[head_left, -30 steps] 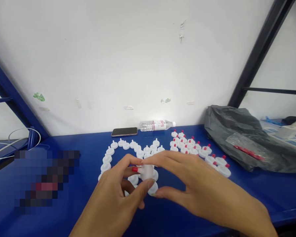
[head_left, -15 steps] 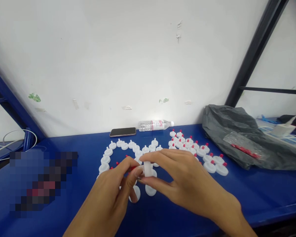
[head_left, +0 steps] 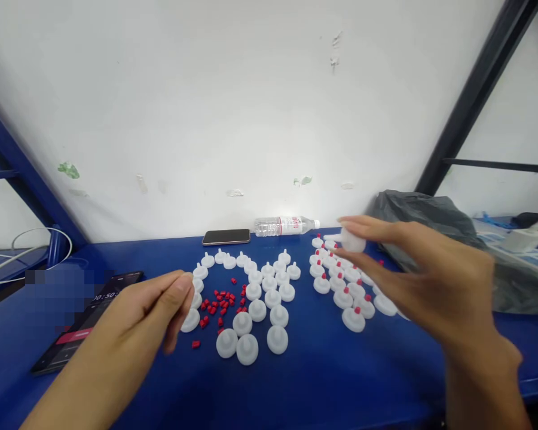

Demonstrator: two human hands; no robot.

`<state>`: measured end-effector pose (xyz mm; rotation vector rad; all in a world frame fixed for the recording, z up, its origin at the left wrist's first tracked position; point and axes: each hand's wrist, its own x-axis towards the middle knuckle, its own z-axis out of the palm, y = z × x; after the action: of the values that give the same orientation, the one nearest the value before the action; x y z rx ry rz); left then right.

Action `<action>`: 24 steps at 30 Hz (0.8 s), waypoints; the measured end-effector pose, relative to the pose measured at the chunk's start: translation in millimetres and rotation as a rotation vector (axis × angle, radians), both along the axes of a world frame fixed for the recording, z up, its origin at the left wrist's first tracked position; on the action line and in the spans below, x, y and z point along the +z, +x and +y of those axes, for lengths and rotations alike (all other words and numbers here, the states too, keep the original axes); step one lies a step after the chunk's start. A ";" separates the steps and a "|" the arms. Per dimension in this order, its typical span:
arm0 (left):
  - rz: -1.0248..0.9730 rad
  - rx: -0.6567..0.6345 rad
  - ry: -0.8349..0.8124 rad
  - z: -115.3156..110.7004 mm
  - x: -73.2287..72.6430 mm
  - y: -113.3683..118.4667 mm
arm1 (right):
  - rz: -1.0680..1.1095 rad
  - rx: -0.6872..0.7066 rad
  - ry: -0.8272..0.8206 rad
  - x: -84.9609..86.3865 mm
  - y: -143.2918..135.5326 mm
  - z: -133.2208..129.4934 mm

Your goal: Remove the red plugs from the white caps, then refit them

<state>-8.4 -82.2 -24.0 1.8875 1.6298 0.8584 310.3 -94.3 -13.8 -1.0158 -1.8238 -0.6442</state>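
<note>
Raised at the right, my right hand [head_left: 403, 269] pinches a white nozzle cap [head_left: 353, 240] between thumb and fingers. Its spout points left, and I see no red on it. My left hand [head_left: 159, 310] hovers at the left with thumb and forefinger pressed together; whatever they hold, if anything, is hidden. Small red caps [head_left: 223, 303] lie scattered in the middle of the blue table. Around them and to their right stand several white nozzle caps [head_left: 247, 349] with bare spouts. Below my right hand are several red-tipped nozzle caps [head_left: 354, 319].
Against the wall lie a clear plastic bottle [head_left: 284, 226] and a phone [head_left: 226, 237]. Another phone [head_left: 72, 334], partly blurred out, lies at the left by my forearm. A dark plastic bag [head_left: 511, 292] and a white power plug [head_left: 522, 239] are at the right.
My hands have come apart from the middle. The right has moved right and up with the white nozzle cap; the left has drawn back left. The scattered red caps are now uncovered.
</note>
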 end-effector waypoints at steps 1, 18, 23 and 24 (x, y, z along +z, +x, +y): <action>0.134 0.057 0.066 5.2 -1.8 -1.3 | 0.020 -0.042 -0.003 0.7 6.4 1.2; 0.109 -0.185 0.172 -20.3 6.9 35.8 | -0.141 0.417 -0.335 -20.0 -57.8 1.4; 0.326 -0.072 0.427 -27.6 5.6 20.5 | -0.127 0.408 -0.330 -18.8 -62.9 -3.4; 0.432 -0.013 0.449 -27.3 5.4 11.3 | -0.120 0.395 -0.337 -18.1 -62.2 -3.5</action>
<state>2.9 -109.5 -18.6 2.5344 1.7700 0.9137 248.1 -97.8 -32.0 -0.8022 -2.2101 -0.1622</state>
